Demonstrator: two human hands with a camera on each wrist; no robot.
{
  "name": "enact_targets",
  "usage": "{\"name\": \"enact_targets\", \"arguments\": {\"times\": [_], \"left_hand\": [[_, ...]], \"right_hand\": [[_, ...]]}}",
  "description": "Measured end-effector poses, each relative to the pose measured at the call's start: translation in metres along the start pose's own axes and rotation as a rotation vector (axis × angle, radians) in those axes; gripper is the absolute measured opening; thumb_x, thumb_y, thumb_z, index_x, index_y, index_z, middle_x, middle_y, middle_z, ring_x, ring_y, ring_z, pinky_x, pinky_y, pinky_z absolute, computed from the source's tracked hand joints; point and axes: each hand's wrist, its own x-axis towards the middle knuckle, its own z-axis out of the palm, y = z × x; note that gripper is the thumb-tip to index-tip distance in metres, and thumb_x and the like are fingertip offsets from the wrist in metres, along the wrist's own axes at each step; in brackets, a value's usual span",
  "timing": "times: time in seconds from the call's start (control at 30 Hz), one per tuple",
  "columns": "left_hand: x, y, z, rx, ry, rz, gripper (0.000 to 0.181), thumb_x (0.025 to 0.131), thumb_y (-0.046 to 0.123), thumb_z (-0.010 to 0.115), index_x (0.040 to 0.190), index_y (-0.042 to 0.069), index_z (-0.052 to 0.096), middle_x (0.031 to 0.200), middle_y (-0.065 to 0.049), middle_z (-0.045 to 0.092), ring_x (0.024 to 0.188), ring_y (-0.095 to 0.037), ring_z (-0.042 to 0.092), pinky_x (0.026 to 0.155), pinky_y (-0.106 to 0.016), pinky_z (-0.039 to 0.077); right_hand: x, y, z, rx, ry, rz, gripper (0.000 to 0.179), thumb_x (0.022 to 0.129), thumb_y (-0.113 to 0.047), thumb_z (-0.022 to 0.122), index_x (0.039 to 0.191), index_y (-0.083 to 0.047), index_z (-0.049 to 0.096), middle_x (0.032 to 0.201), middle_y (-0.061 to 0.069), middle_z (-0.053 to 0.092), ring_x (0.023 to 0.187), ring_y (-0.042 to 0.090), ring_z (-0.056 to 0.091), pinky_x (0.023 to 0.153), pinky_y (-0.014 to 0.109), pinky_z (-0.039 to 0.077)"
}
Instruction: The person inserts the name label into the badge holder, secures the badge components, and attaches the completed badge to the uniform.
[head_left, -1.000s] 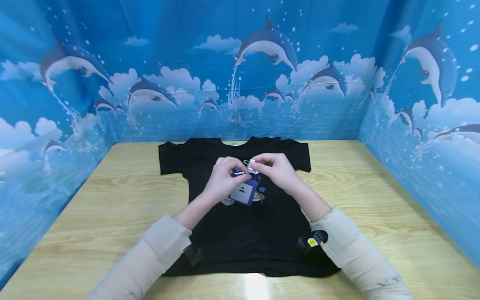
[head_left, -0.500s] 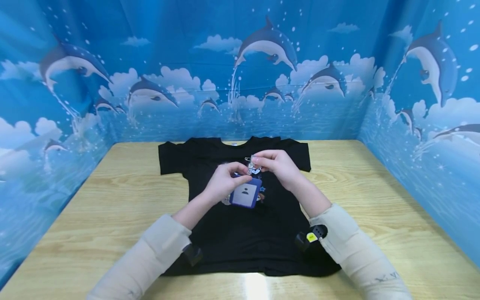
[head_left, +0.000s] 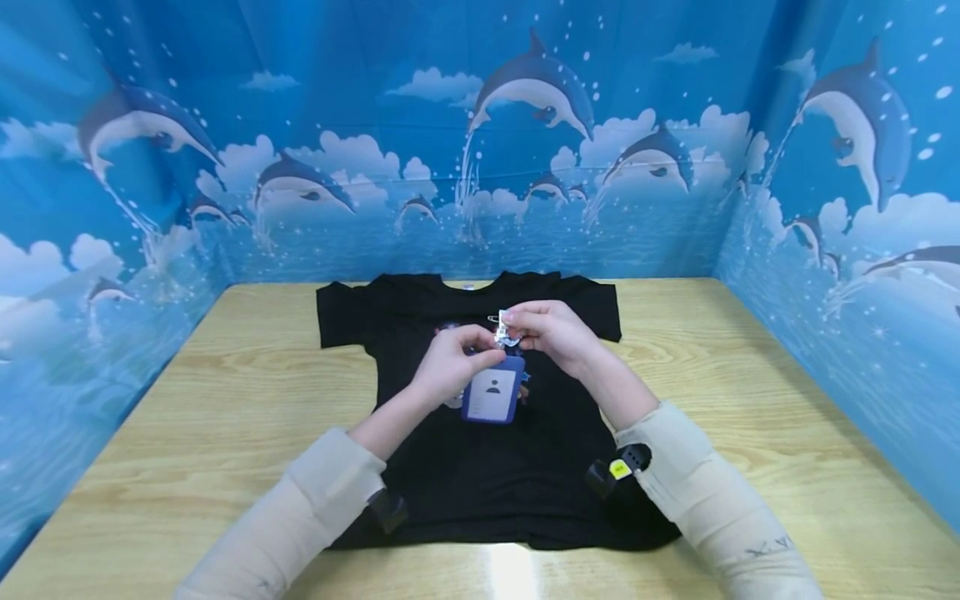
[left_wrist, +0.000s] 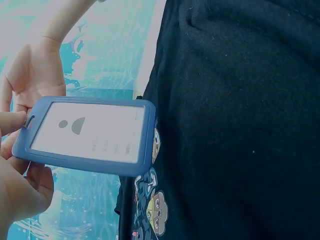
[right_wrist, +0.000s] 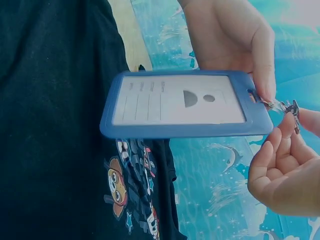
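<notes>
A blue badge holder (head_left: pixel 491 396) with a white card hangs over a black T-shirt (head_left: pixel 487 483) laid out flat. My left hand (head_left: pixel 448 360) pinches the strap at the badge's top, thumb and forefinger together near the slot. To its right, my right hand (head_left: pixel 557 335) pinches a metal badge clip (right_wrist: pixel 294 114) between thumb and fingers. A safety pin (head_left: pixel 492 317) sticks out from the clip to the left. In the left wrist view the card's face with its person icon shows, and the clip is hidden behind the fingers.
Cartoon dog prints (right_wrist: pixel 119 187) decorate the shirt's chest below the badge. The shirt lies on a wood-grain table (head_left: pixel 247 433). A blue curtain (head_left: pixel 360 83) with dolphins surrounds the table at the back and sides. A dark wrist device (head_left: pixel 600 477) sits under the right wrist.
The badge has swung downward and hangs straighter, its card facing me more fully. My right hand has risen slightly with the clip, which now stands more upright. The left hand's pinch has barely shifted.
</notes>
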Motion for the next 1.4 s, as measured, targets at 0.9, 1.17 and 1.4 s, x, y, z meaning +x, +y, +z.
{"name": "enact_targets", "arguments": {"times": [0.9,1.17,1.4], "left_hand": [[0.0,0.0043,-0.0025,-0.122,0.1,0.101,0.021,0.09,0.022,0.062,0.098,0.003,0.068,0.095,-0.007,0.068,0.086,-0.018,0.061,0.077,-0.034,0.049],[-0.0007,0.0044,-0.0054,-0.184,0.121,0.125,0.021,0.089,0.017,0.062,0.099,0.0,0.067,0.095,-0.01,0.068,0.087,-0.02,0.062,0.077,-0.034,0.048],[-0.0014,0.0028,-0.0055,-0.203,0.13,0.097,0.02,0.088,0.016,0.063,0.1,0.0,0.067,0.095,-0.01,0.068,0.087,-0.019,0.062,0.079,-0.034,0.048]], "right_hand": [[0.0035,0.0043,0.0033,-0.053,0.012,-0.089,0.008,0.088,-0.011,0.062,0.087,-0.007,0.069,0.081,-0.001,0.064,0.075,0.013,0.055,0.067,0.025,0.045],[-0.0004,0.0005,0.0024,-0.16,0.011,-0.112,0.021,0.092,-0.014,0.057,0.098,0.005,0.065,0.078,-0.002,0.062,0.077,0.013,0.054,0.068,0.028,0.045],[-0.0015,0.0007,0.0023,-0.169,0.008,-0.084,0.024,0.095,-0.013,0.052,0.1,0.008,0.063,0.079,-0.002,0.061,0.077,0.013,0.054,0.068,0.025,0.045]]}}
